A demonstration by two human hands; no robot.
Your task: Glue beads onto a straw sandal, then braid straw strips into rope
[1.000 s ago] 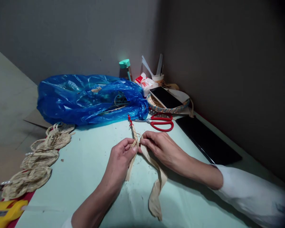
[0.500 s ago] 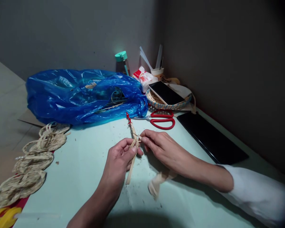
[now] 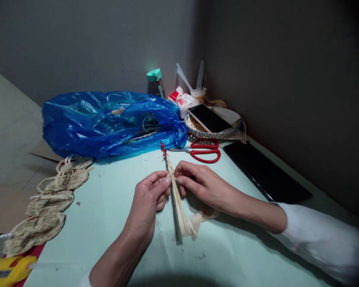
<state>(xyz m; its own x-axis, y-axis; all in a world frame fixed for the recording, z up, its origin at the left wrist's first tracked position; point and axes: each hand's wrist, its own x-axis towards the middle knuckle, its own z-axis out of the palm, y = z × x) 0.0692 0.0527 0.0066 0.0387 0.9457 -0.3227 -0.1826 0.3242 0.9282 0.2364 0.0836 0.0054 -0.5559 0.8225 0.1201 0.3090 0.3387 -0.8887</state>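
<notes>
A pale braided strip points away from me, its far end bound with red string. My left hand pinches the left side of the braid between thumb and forefinger. On the right side, my right hand is closed on the strands at the same height. Loose flat strands hang down toward me between the hands, and a crumpled wider end rests on the table below my right hand. Just beyond the braid lie scissors with red handles.
A blue plastic bag fills the back left. Bundles of braided cord line the left edge, near a yellow tool. A phone lies on a woven basket; a black tablet is at right.
My left hand has shifted slightly up and its fingers have drawn back from under the braid. The loose strands now hang further right. The view has moved slightly.
</notes>
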